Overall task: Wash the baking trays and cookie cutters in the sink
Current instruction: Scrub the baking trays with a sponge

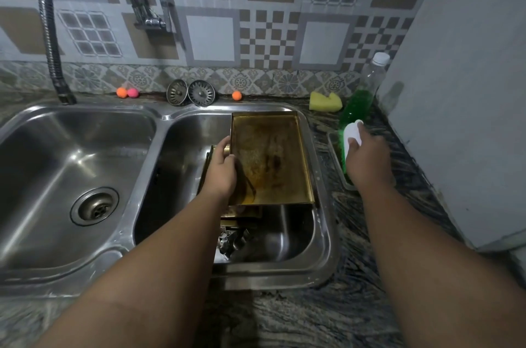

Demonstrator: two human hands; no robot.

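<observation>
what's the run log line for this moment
left hand grips baking tray over right basin | right hand holds brush

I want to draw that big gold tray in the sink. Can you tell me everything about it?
The baking tray is a gold-coloured metal rectangle with a low raised rim. Its inside is dirty with brown, greasy-looking stains. It lies face up across the right sink basin, above more trays. The left hand grips its left edge.
</observation>
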